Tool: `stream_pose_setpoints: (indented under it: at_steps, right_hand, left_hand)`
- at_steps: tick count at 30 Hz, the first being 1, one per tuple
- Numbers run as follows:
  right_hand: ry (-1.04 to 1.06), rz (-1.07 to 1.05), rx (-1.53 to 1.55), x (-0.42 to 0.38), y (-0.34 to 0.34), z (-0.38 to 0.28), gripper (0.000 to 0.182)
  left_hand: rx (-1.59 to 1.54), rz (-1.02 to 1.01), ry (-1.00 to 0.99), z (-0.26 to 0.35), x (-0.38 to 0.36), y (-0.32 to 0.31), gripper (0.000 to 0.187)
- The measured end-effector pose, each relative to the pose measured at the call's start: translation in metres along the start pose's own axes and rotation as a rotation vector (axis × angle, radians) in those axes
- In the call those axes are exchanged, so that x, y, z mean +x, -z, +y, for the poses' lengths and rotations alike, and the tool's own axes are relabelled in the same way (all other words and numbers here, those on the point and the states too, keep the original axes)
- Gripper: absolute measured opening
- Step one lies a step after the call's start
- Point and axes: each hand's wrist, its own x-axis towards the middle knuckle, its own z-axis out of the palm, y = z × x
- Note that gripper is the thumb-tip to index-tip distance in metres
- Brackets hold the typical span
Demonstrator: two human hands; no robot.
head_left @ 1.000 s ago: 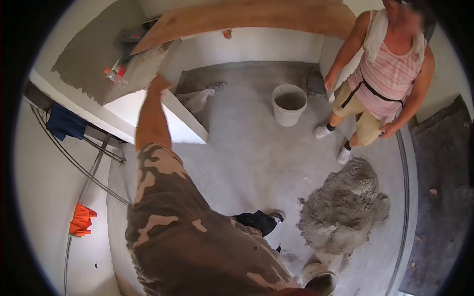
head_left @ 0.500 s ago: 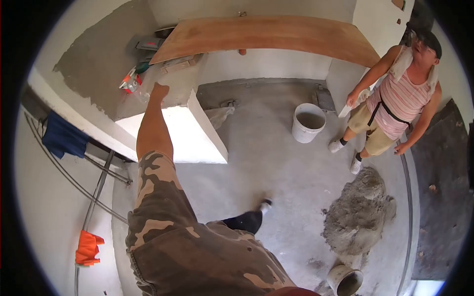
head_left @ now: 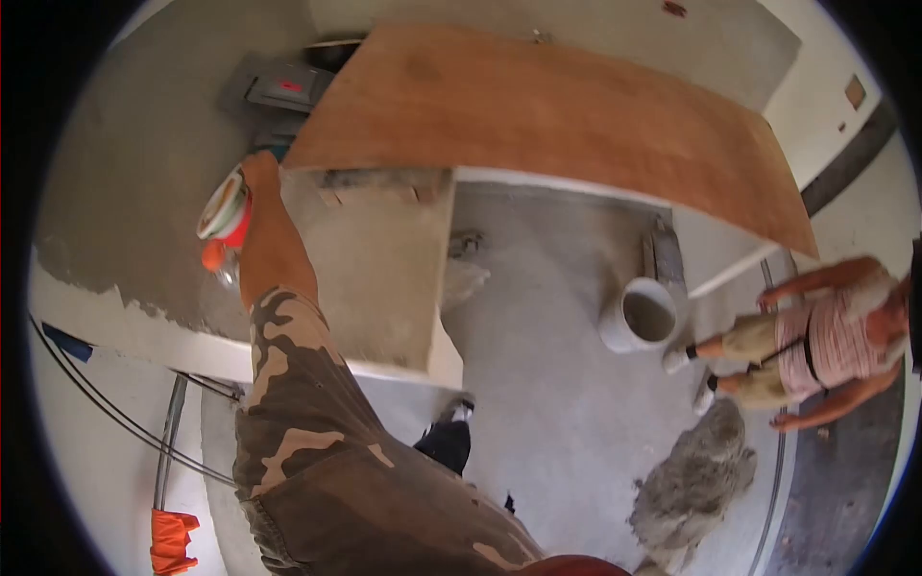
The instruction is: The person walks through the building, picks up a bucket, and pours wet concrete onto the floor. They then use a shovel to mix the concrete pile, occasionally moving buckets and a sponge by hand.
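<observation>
My left hand point(head_left: 259, 171) reaches out over the ledge point(head_left: 375, 278), its arm coming out of a camouflage sleeve. It is right at the edge of a round red tub point(head_left: 230, 216) with a pale top, and overlaps it in this view. The fingers are blurred and partly hidden, so I cannot tell whether they grip the tub. Below the tub, beside my forearm, is a clear bottle point(head_left: 227, 271) with an orange cap. My right hand is out of view.
A brown board point(head_left: 547, 115) spans from the ledge to the right. Grey tools point(head_left: 288, 86) lie behind its left end. A white bucket point(head_left: 626, 326) and a mortar heap point(head_left: 696, 470) sit on the floor. Another person point(head_left: 816, 346) stands at the right. Bars point(head_left: 125, 413) run along the left.
My left hand has moved from over the ledge to beside the red tub. The view has swung toward the ledge, and the other person now appears further right and lower.
</observation>
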Motion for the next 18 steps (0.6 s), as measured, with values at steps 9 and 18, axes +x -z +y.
stream_pose_setpoints:
  at_steps: [9, 18]
  right_hand:
    - [0.087, -0.027, -0.069, -0.038, -0.094, -0.106, 0.014]
    - [0.163, 0.056, -0.085, -0.031, -0.106, -0.139, 0.014]
  left_hand:
    - [-1.599, 0.122, 0.759, 0.002, 0.109, -0.119, 0.047]
    - [-0.893, 0.010, 0.395, 0.000, 0.149, -0.127, 0.038]
